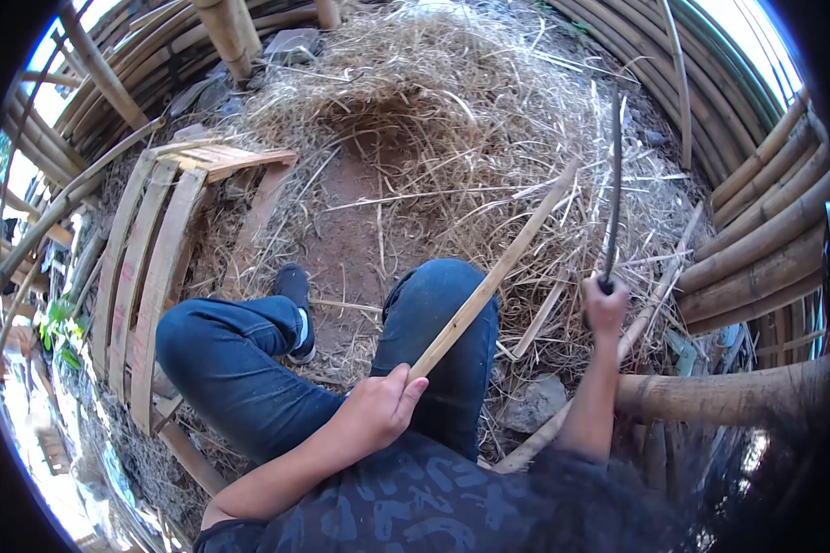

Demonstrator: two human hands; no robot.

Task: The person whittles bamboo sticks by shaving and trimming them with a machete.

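My left hand point(383, 410) is closed round the near end of a flat, pale bamboo strip point(498, 274). The strip slants up and away to the right, over my bent right knee point(441, 323). Off to the right, my right hand point(606, 309) grips the dark handle of a long machete point(614, 184). Its narrow, dark blade points upward, seen nearly edge-on, with its tip above the straw. The blade and the strip are apart; the strip's far end lies just left of the blade.
Dry straw point(489, 138) covers much of the ground ahead, around a patch of bare soil point(355, 221). A slatted wooden crate point(152, 267) stands at left. Bamboo poles point(756, 249) form a wall at right; a thick pole point(710, 396) and a stone point(535, 403) lie near my right arm.
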